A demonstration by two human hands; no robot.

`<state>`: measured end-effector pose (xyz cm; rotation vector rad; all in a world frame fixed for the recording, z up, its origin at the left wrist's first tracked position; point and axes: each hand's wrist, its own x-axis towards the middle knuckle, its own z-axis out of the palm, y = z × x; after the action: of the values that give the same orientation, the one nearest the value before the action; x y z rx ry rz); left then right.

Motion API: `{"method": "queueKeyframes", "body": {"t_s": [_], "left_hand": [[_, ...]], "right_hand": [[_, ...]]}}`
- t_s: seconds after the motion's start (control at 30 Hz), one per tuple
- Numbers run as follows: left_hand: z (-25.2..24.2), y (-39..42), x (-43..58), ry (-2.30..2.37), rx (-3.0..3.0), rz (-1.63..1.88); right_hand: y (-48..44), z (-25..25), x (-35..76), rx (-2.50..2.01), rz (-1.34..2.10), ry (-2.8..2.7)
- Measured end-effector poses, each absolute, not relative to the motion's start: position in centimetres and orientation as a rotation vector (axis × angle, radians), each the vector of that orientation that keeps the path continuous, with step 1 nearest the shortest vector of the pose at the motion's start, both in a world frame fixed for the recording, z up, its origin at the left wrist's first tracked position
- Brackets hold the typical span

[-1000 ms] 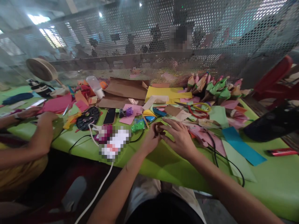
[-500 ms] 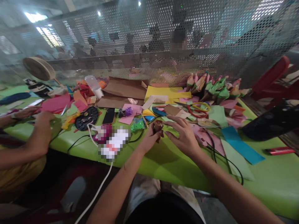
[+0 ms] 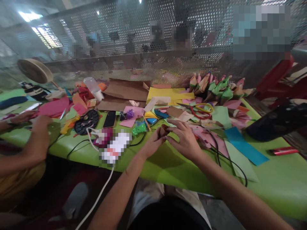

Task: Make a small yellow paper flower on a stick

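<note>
A small brown paper cone (image 3: 164,130) is held over the front of the green table, its open end turned up. My left hand (image 3: 153,143) wraps around its left side. From the right, my right hand (image 3: 185,139) has its thumb and fingertips closed on the cone's edge. The cone's lower part is hidden by my fingers. Beyond my hands lie a green plastic packet (image 3: 139,129) and yellow and blue pieces. A pink glue gun (image 3: 203,140) with a black cord is beside my right hand.
Scissors (image 3: 201,111) with red and yellow handles lie among paper scraps. Several paper-wrapped cones (image 3: 220,88) stand at the back right. A dark bottle (image 3: 271,123) lies at right. A phone (image 3: 109,119) and a power strip (image 3: 116,148) are left; a co-worker's arm (image 3: 39,143) reaches in farther left.
My right hand has moved in from beside the cone, and its fingertips have closed on the edge. The cone has turned slightly in my left hand. The view has shifted a little.
</note>
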<state>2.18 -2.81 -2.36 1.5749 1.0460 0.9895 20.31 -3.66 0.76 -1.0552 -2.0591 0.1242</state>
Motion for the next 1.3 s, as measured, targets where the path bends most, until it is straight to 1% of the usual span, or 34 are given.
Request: {"method": "queueKeyframes", "body": {"t_s": [0.13, 0.33, 0.53, 0.87, 0.97, 1.17, 1.3], "left_hand": [[-2.4, -2.7, 1.8, 1.002, 1.541, 0.943], [-3.1, -2.3, 2.1, 0.929, 1.399, 1.016], [-3.9, -2.2, 2.0, 0.834, 1.343, 1.007], [-3.0, -2.4, 2.1, 0.833, 1.241, 1.029], [-2.2, -2.5, 2.1, 0.909, 1.290, 1.073], [-1.5, -1.9, 1.4, 1.096, 1.432, 1.102], [-2.1, -2.0, 1.4, 1.061, 1.613, 0.994]], "right_hand": [[-3.9, 0.7, 20.1, -1.041, 0.128, -2.103], [-4.2, 1.3, 20.2, -1.065, 0.055, -2.055], [-4.3, 0.8, 19.8, -1.052, 0.131, -2.128], [-4.2, 0.9, 19.8, -1.014, 0.139, -2.122], [-4.1, 1.5, 20.2, -1.007, 0.133, -2.035], [-3.1, 3.4, 23.1, -1.058, 0.069, -1.684], [-2.1, 3.4, 24.6, -1.083, 0.073, -1.531]]}}
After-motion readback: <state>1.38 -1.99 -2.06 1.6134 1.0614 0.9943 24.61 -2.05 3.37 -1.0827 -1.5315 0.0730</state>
